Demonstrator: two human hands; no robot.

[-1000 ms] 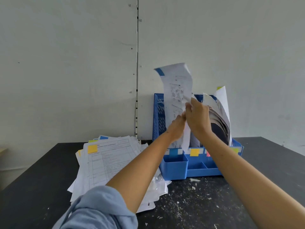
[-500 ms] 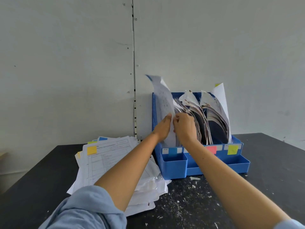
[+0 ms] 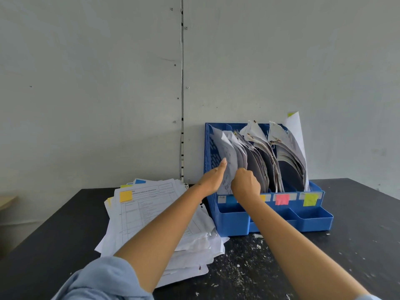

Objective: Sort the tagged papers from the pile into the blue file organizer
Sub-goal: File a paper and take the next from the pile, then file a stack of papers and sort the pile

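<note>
Papers point(image 3: 227, 156) stand upright in the leftmost slot of the blue file organizer point(image 3: 311, 217), dead ahead of both hands: left hand point(image 3: 213, 178) flat against the sheet, right hand point(image 3: 245, 186) pinching it.

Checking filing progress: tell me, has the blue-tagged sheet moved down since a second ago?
Yes. The sheet has dropped into the blue file organizer, its top now near the rim.

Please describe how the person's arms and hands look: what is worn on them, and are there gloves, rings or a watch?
Both forearms are bare. The left arm has a light blue sleeve pushed up near the elbow; a bit of the same blue shows at the right arm's edge. The left hand and right hand are bare, without gloves. No watch or ring is visible.
</note>
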